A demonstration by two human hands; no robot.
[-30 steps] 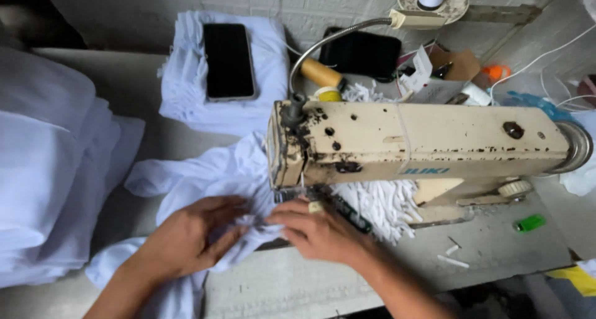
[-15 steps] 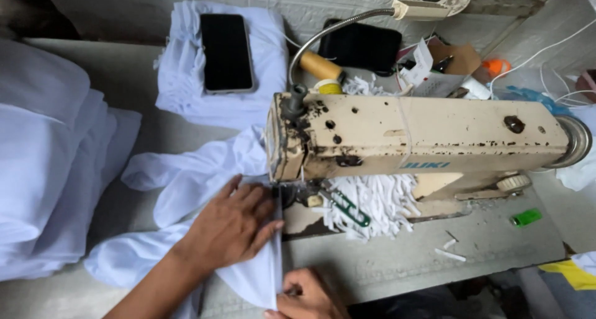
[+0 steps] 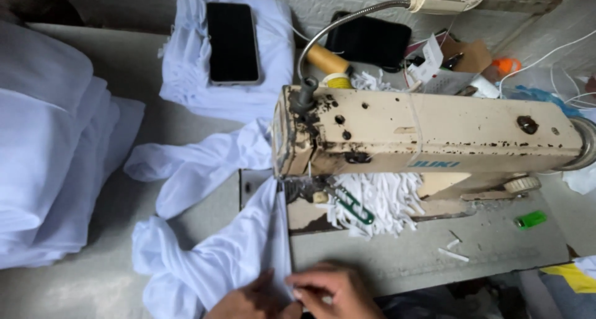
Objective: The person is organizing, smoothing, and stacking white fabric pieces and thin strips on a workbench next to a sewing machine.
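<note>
**Head view: both hands pinch white cloth at the table's near edge**

The head camera looks down on a worn cream-coloured metal sewing machine (image 3: 428, 136) standing on a grey worktable (image 3: 434, 257). A long piece of thin white fabric (image 3: 248, 244) runs from under the machine's needle end toward the near edge. There the left hand (image 3: 248, 301) and the right hand (image 3: 332, 291) meet, the fingers of each closed on the fabric's hem. A pile of white cut strips (image 3: 379, 201) lies beneath the machine arm, with a small green lighter (image 3: 531, 219) to the right. Behind, a black smartphone (image 3: 233, 43) rests on a folded white cloth stack (image 3: 186, 77). A large heap of white garments (image 3: 46, 151) fills the left side.
</note>
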